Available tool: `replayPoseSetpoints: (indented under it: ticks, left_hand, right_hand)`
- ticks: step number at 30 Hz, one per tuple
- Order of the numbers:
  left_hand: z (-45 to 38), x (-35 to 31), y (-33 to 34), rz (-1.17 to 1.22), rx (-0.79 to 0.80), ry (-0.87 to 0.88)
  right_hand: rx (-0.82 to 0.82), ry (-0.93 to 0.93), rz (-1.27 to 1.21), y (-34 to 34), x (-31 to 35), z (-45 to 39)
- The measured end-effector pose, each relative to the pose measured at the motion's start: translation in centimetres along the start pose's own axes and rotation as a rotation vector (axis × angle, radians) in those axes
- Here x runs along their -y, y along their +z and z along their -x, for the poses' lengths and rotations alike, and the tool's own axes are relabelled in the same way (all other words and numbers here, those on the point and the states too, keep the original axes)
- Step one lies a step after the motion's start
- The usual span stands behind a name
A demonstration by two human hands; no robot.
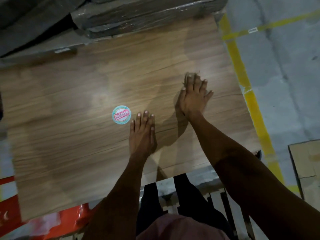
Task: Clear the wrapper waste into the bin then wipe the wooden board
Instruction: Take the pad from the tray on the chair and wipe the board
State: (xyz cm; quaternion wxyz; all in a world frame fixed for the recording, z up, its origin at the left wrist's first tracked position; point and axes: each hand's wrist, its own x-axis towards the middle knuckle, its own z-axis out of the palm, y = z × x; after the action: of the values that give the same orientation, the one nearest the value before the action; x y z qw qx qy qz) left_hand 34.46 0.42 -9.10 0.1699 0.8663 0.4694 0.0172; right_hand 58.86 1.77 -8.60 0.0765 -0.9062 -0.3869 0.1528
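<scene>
The wooden board (86, 104) is lying flat and filling most of the view, its grain running side to side, with a shiny patch near its middle. The right hand (193, 99) is pressing down on it toward the board's right edge, fingers straight and slightly fanned, and under the fingertips a small brownish wad (189, 77) is showing; whether it is a cloth or a scrap cannot be told through the blur. The left hand (142, 134) is resting flat on the board nearer the person, fingers straight and held close together, holding nothing. Just to the left of that hand's fingertips a round sticker (121, 115) is sitting on the wood, with red lettering on a pale green ring. Beyond both hands, plastic-wrapped bundles (138, 16) are lying along the board's far edge. To the right of the pressing hand, yellow floor tape (242, 75) is running along the grey floor (285, 84), and a cardboard piece (306, 161) is lying near the right forearm. Red packaging (52, 226) is showing below the left forearm.
</scene>
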Motion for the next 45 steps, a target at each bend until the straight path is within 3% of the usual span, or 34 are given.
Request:
replayPoseSetpoints:
  ticks: [3, 5, 7, 13, 20, 22, 26, 32, 39, 41, 45]
  left_hand:
    - [0.7, 0.7, 0.0, -0.009, 0.002, -0.006]
    - [1.2, 1.6, -0.1, -0.022, 0.021, -0.045]
    - [2.1, 3.1, -0.4, -0.044, 0.028, -0.106]
    - [4.7, 7.2, -1.6, -0.046, 0.026, -0.187]
    - [4.9, 7.8, -1.6, -0.019, 0.012, -0.225]
    - [5.5, 8.5, -1.8, -0.013, -0.001, -0.264]
    - [6.8, 10.3, -2.4, 0.001, -0.018, -0.322]
    - [8.3, 13.1, -3.3, 0.03, -0.039, -0.376]
    - [8.6, 13.5, -4.1, 0.042, -0.019, -0.431]
    - [8.5, 13.5, -3.9, 0.022, -0.014, -0.438]
    - [8.6, 13.7, -4.2, 0.027, 0.007, -0.428]
  right_hand:
    - [0.052, -0.288, 0.074, 1.2, 1.8, 2.2]
    - [0.059, -0.367, 0.081, 1.4, 1.7, 2.4]
    - [0.041, -0.339, 0.081, 1.4, 1.3, 1.8]
    - [-0.007, 0.003, -0.001, 1.7, 2.7, 1.7]
    - [0.067, -0.454, 0.145, 3.5, 5.9, 5.5]
    - [0.045, -0.403, 0.13, 3.1, 5.4, 4.8]
    - [0.001, -0.04, 0.026, 3.6, 8.2, 5.1]
    - [0.076, -0.4, 0.149, 5.6, 12.5, 8.3]
    - [0.033, -0.027, 0.054, 4.4, 11.6, 7.3]
    - [0.07, -0.125, 0.083, 5.1, 13.3, 8.4]
    - [0.161, -0.528, 0.181, 6.7, 15.2, 11.5]
